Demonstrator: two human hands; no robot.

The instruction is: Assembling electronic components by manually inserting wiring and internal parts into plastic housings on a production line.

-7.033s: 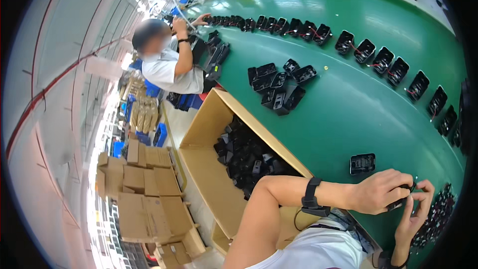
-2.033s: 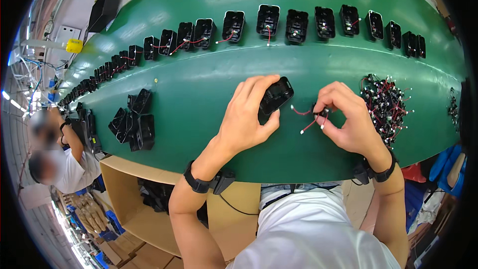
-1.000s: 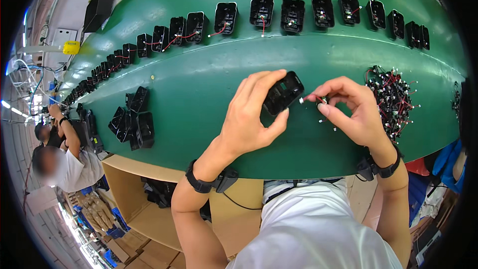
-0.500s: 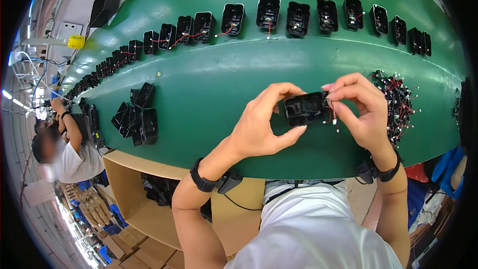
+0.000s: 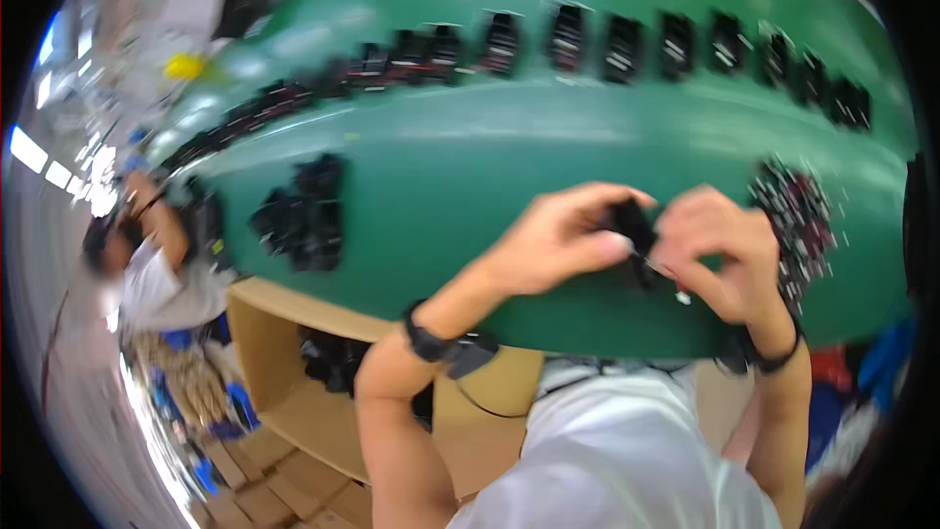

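Observation:
A small black plastic housing is gripped by my left hand, thumb on the near side and fingers on the far side. It is turned so that its open inside no longer faces up to me. My right hand is closed at the housing's right end, fingertips pinched on a short red and black wire lead. The lead's white plug hangs below these fingers. Motion blur and the fingertips hide where lead and housing meet.
Right of my right hand lies a heap of wire leads. Black housings line the green table's far side. More housings are piled on the left, above an open cardboard box. Another person works at far left.
The housing has tipped over in my left hand, its open face turning away. My right hand has come closer against it, still pinching the lead. The whole view has shifted and blurred.

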